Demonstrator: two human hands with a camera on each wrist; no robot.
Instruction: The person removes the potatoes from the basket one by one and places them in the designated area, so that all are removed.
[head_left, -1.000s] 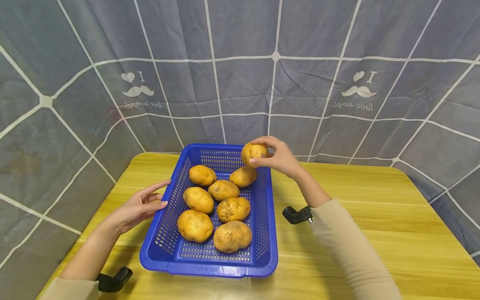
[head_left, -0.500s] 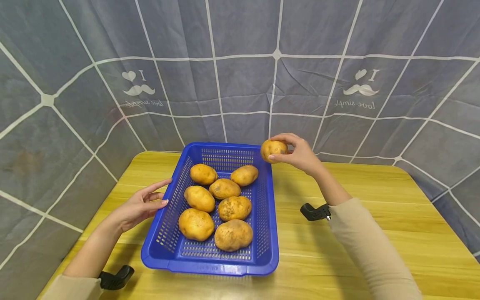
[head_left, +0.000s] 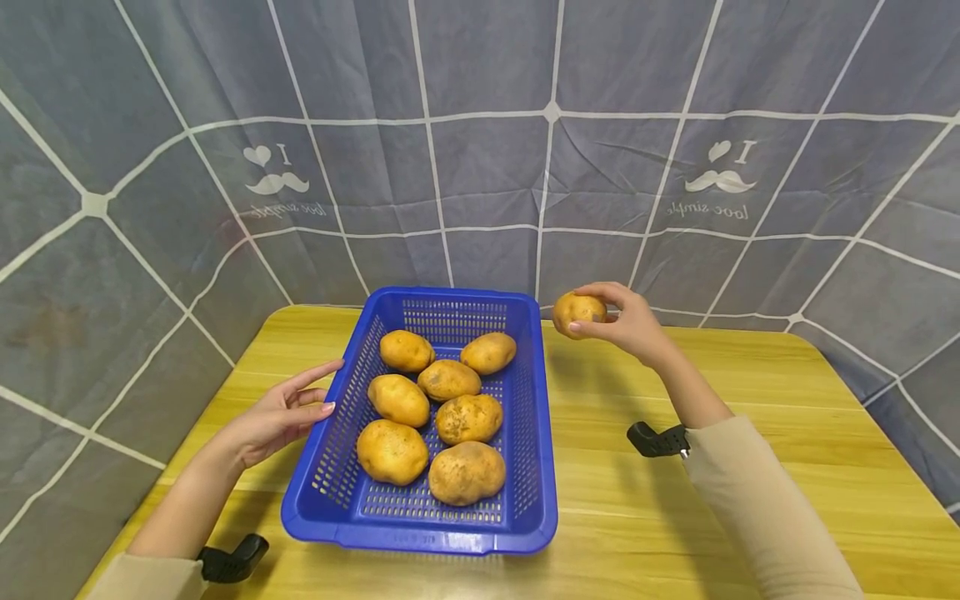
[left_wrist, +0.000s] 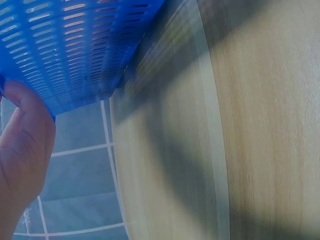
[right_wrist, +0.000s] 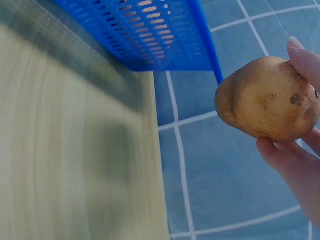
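1. Head view: the right hand grips a potato with fingers curled over its top and thumb beneath, holding it in the air above the desk's far edge, just to the right of the blue basket's far right corner.
2. The potato is rounded, yellow-brown and matte; the right wrist view shows small dark specks and a darker blemish on its skin.
3. The left hand lies relaxed, its straight fingers against the basket's left wall, near the desk's left edge; the left wrist view shows a fingertip touching the perforated plastic.
4. Seven other potatoes lie inside the basket.
5. A second ago the held potato was over the basket's far right corner, above the others; it has since moved rightward, clear of the rim. The left hand and the basket have stayed put.
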